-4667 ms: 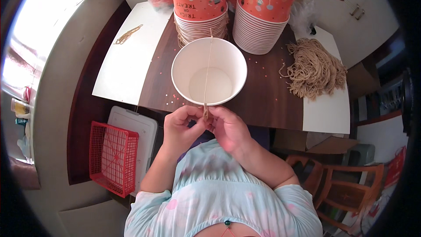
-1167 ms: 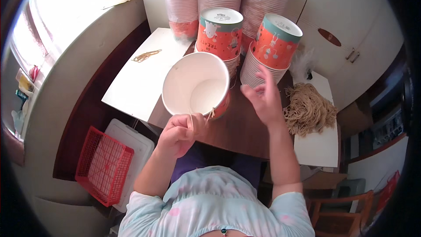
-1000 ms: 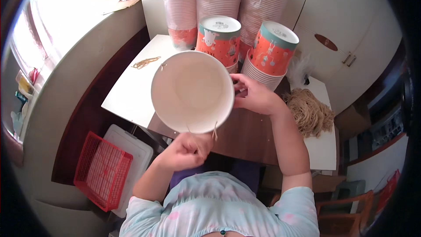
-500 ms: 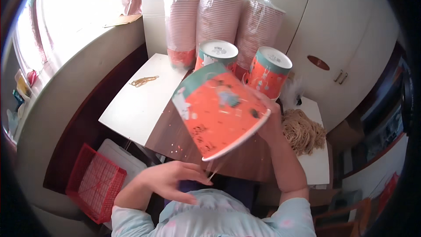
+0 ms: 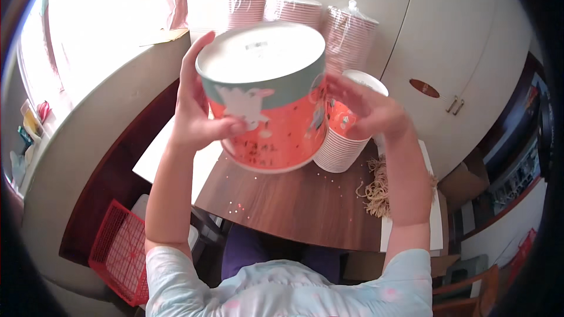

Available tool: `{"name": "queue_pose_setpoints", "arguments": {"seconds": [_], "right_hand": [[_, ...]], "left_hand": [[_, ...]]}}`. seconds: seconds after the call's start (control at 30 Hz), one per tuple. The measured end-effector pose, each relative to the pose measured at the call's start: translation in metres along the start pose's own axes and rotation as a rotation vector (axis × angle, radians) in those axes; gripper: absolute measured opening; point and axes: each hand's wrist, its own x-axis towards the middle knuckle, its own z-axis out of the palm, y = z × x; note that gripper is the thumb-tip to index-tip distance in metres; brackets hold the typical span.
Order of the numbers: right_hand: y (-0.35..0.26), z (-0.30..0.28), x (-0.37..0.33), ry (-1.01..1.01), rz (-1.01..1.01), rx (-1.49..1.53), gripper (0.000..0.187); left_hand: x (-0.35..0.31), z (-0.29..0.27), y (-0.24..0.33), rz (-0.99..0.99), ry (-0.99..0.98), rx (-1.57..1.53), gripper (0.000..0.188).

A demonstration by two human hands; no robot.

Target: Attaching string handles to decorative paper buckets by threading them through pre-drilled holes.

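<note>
A large paper bucket [image 5: 276, 117], orange-red with a green band and cartoon animals, hangs upside down above the table, its white base facing up. My left hand [image 5: 202, 105] grips its left side, thumb across the front and fingers behind. Against its right side is my right hand [image 5: 376, 108], slightly blurred, with its fingertips partly hidden at the bucket's edge. Just behind my right hand stands a stack of nested upside-down buckets [image 5: 341, 151], partly covered by the hand.
Tall plastic-wrapped bucket stacks [image 5: 352, 38] stand along the back. A bundle of tan cords [image 5: 377, 188] lies at the right. Small specks dot the brown tabletop [image 5: 294, 205]. A red plastic basket [image 5: 120, 252] sits low at the left, and a white cabinet [image 5: 470, 41] stands behind.
The bucket has turned from tilted to upside down and moved up and away from me. My left hand has risen from near my lap to grip its left side.
</note>
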Motion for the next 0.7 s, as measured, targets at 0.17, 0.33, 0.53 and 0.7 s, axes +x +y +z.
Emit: {"name": "queue_pose_setpoints", "arguments": {"seconds": [0.17, 0.33, 0.53, 0.7], "right_hand": [[0.006, -0.013, 0.03, 0.4, 0.061, 0.032, 0.097], [0.09, -0.027, 0.045, 0.666, 0.026, -0.33, 0.099], [0.145, -0.015, 0.017, 0.629, 0.431, -0.565, 0.066], [0.057, 0.013, -0.013, 0.767, 0.502, -1.104, 0.047]], "left_hand": [[0.043, 0.002, -0.053, -0.014, -0.047, 0.394, 0.118], [0.043, 0.0, -0.152, -0.098, -0.089, 0.393, 0.123], [0.003, 0.007, -0.204, -0.473, -0.097, 0.175, 0.122], [-0.04, -0.007, -0.197, -0.601, -0.212, 0.406, 0.121]]}}
